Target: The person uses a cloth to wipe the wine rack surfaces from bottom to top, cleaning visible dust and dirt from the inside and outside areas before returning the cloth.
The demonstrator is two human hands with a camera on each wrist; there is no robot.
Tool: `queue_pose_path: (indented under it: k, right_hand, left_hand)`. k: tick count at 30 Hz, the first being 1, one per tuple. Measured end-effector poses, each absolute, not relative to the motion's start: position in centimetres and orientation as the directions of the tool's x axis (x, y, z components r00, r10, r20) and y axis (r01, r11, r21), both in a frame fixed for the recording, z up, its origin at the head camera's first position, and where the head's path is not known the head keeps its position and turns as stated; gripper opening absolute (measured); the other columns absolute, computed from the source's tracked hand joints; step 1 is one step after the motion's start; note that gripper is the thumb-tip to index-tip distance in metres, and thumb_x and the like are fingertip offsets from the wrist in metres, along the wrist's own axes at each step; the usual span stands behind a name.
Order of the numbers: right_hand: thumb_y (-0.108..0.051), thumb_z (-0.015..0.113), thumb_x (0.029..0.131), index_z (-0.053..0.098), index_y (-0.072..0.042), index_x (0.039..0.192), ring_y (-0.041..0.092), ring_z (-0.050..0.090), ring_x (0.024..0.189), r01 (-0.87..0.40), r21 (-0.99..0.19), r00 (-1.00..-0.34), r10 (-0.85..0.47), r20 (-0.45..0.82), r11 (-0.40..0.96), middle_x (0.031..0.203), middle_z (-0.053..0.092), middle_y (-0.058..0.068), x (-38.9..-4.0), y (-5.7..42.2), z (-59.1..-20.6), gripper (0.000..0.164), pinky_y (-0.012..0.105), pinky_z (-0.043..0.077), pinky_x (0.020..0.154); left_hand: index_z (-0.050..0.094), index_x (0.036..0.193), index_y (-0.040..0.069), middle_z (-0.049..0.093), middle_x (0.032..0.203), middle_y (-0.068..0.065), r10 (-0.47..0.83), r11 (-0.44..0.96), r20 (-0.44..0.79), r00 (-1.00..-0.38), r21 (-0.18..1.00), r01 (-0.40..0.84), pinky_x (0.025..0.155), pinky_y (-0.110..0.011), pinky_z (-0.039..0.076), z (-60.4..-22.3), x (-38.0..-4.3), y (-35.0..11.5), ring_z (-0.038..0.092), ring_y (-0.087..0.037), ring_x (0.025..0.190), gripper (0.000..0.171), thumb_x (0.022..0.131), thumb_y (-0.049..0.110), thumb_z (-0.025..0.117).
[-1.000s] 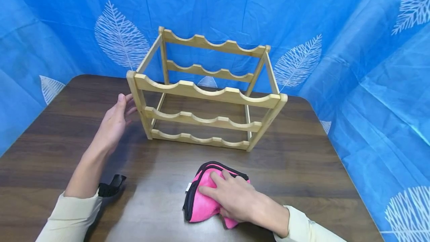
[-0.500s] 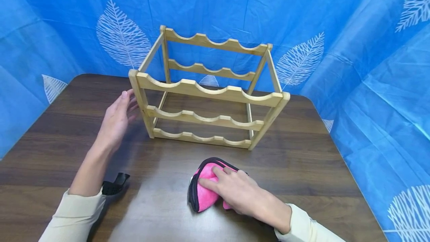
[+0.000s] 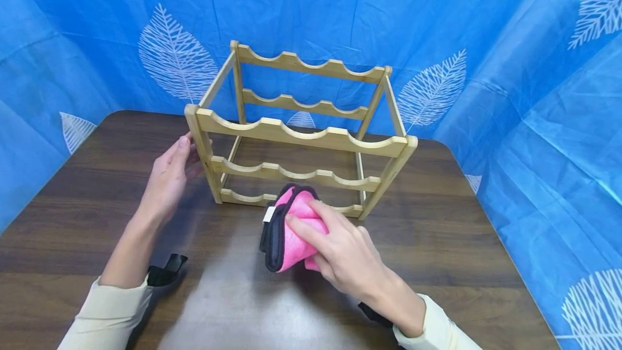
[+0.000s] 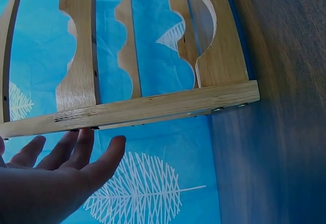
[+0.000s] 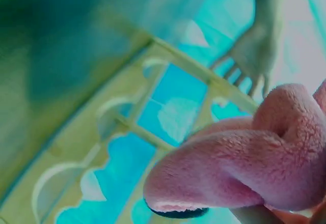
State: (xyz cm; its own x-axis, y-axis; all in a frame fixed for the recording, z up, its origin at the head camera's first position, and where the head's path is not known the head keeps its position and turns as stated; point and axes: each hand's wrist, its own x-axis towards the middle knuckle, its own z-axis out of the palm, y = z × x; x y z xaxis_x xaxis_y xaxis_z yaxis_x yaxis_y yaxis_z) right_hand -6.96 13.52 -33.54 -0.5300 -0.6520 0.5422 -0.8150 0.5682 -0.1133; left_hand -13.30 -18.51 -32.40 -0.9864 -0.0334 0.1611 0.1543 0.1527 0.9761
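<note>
A light wooden wine rack [image 3: 301,133] with scalloped rails stands upright on the table. My left hand [image 3: 165,180] is at its front left post, thumb at the outer side and fingers reaching behind it. In the left wrist view the fingers of that hand [image 4: 71,168] are spread loosely, fingertips right at the post. My right hand [image 3: 350,253] grips a folded pink cleaning cloth [image 3: 298,236] with black edging and a white tag, bunched between thumb and fingers. The cloth overlaps the rack's bottom front rail in the head view. Its fluffy folds [image 5: 224,158] fill much of the right wrist view.
The dark wood-grain table [image 3: 452,253] extends around the rack. A blue curtain [image 3: 311,9] with white leaf prints hangs close behind and at both sides. Black straps [image 3: 167,270] hang at my wrists, below the cream sleeves [image 3: 104,312].
My right hand has raised the cloth off the tabletop and carried it forward toward the rack's lower rails. My left hand has come slightly nearer the post, its fingers further behind it.
</note>
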Motion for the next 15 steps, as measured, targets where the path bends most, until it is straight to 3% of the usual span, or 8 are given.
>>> queue_pose_path:
  k: [4,11,15]
  right_hand:
    - [-0.014,0.085,0.073,0.064,-0.019,0.129,0.035,0.061,0.112,-0.807,-0.158,-0.508,-0.532,0.677,0.569,0.133,0.055,0.019,-7.5,13.6,-32.1,0.061,0.051,0.058,0.067]
    - [-0.007,0.074,0.078,0.067,-0.015,0.125,0.039,0.061,0.109,-0.795,-0.155,-0.466,-0.427,0.775,0.587,0.132,0.056,0.022,-7.9,13.8,-30.3,0.049,0.055,0.058,0.070]
    - [-0.004,0.070,0.077,0.068,-0.011,0.121,0.040,0.061,0.108,-0.788,-0.130,-0.396,-0.333,0.856,0.602,0.128,0.057,0.024,-8.3,13.9,-29.3,0.045,0.057,0.056,0.075]
  left_hand:
    - [0.026,0.157,0.011,0.040,0.150,-0.023,-0.023,0.174,0.173,-0.985,0.971,0.166,0.109,-0.053,0.034,-32.5,-13.3,-18.4,0.036,-0.036,0.140,0.062,0.106,0.047,0.022]
    - [0.031,0.155,0.011,0.044,0.146,-0.022,-0.022,0.207,0.185,-0.982,0.962,0.177,0.108,-0.058,0.033,-32.6,-13.3,-18.2,0.040,-0.036,0.137,0.061,0.107,0.047,0.022]
    - [0.031,0.155,0.011,0.042,0.149,-0.020,-0.029,0.190,0.186,-0.982,0.966,0.177,0.109,-0.056,0.032,-32.5,-13.5,-18.1,0.036,-0.034,0.140,0.061,0.107,0.046,0.022]
